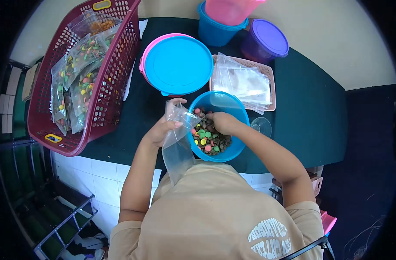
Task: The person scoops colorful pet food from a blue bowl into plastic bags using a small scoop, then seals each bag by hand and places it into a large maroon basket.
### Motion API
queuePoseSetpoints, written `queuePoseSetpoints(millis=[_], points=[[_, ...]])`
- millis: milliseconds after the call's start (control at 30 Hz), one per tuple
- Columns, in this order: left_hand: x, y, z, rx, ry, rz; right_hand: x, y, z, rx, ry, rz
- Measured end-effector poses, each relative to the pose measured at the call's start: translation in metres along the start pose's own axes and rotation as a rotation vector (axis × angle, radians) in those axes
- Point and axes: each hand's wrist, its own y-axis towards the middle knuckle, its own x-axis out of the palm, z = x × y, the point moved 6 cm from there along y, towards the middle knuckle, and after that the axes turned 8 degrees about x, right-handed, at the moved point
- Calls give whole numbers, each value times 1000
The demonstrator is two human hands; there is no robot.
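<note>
My left hand [164, 126] is closed on the upper part of a clear plastic bag [177, 149], which hangs down in front of my shirt and looks unfilled. The bag's mouth leans over the left rim of a blue bucket [238, 146]. Inside the bucket lie many small round candies [206, 138], mostly brown, with some green, pink and yellow. My right hand [224, 123] reaches into the bucket from the right and touches the candies. Its fingers are curled downward, and their tips are hidden, so whether they grip any candies cannot be seen.
A maroon basket [103, 93] at the left holds several filled bags [83, 89]. Behind the bucket stand a blue-lidded tub [179, 65], stacked tubs [219, 30] and a purple tub [267, 41]. A pink tray [272, 89] bears flat plastic bags [243, 82]. A clear cup [262, 127] sits right.
</note>
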Motion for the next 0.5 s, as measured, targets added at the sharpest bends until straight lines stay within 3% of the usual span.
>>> queuePoseSetpoints(millis=[367,500], points=[[-33,-8,9,49,62,83,-3,-19,-13,-282,229,-175],[-32,-8,13,53,131,52,-16,-32,-15,-186,235,-343]])
